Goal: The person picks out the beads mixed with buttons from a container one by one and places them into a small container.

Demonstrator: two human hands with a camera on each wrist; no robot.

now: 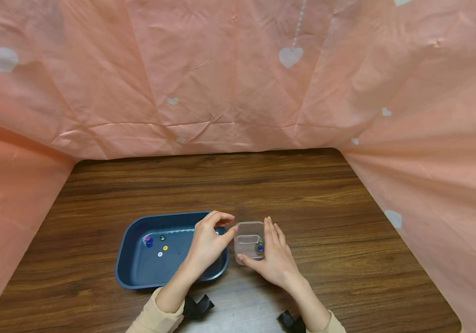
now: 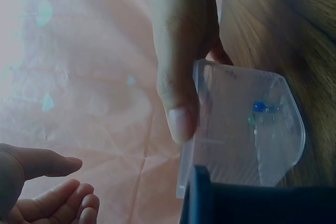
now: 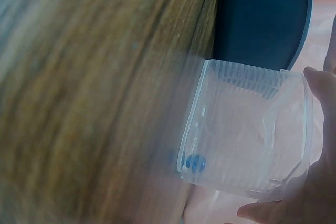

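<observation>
A clear plastic box (image 1: 244, 252) stands on the table, with a blue bead (image 1: 260, 248) and a green bead in its right part. My right hand (image 1: 277, 261) holds this box, its fingers along the right side and its thumb over the near rim. Left of it is a dark blue tray (image 1: 138, 273) with several small round pieces, among them a yellow one (image 1: 165, 248) and a white one (image 1: 160, 254). Over the tray's right rim hovers my left hand (image 1: 206, 243), close to the box. In the left wrist view, nothing shows between its parted thumb and fingers (image 2: 55, 205).
The wooden table (image 1: 346, 259) extends beyond the box to the back and right. Pink cloth (image 1: 221, 69) with white hearts hangs behind and at both sides. Black straps (image 1: 198, 306) sit at both wrists, beside cream sleeves (image 1: 156, 312).
</observation>
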